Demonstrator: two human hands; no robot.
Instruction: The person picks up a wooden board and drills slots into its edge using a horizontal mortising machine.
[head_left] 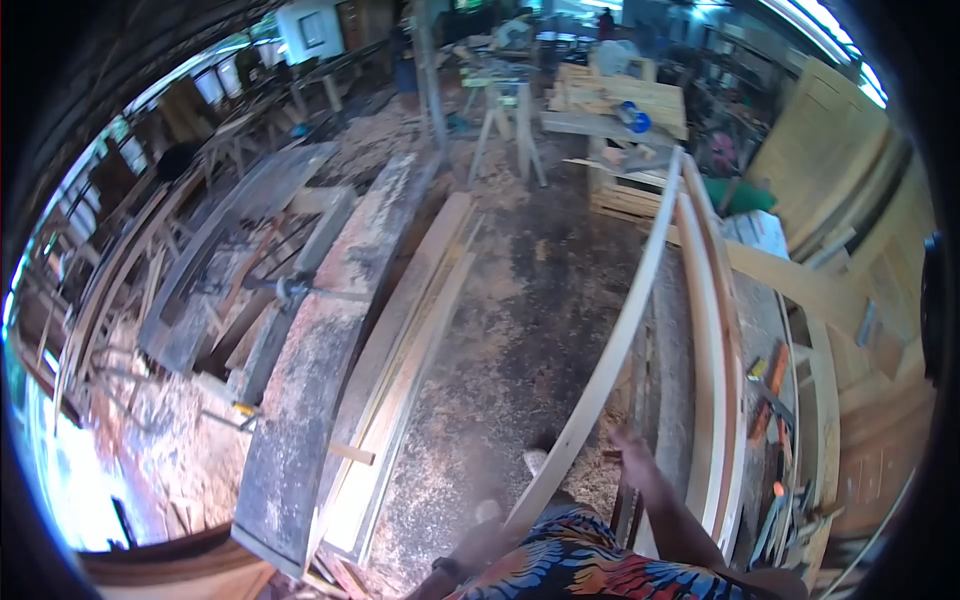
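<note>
A long, pale wooden plank slants from the bench at the right down toward my body. My left hand, with a dark band on its wrist, is closed at the plank's near end; blur hides its fingertips. My right hand is on the other side of the plank, apart from it, with fingers stretched out and nothing visible in them. More long boards stand on edge along the bench to the right of that hand.
A hammer and other tools lie on the right bench. At left, a dusty work table carries a clamp. Long boards lie beside it. Sawdust covers the floor. A sawhorse and stacked wood stand ahead.
</note>
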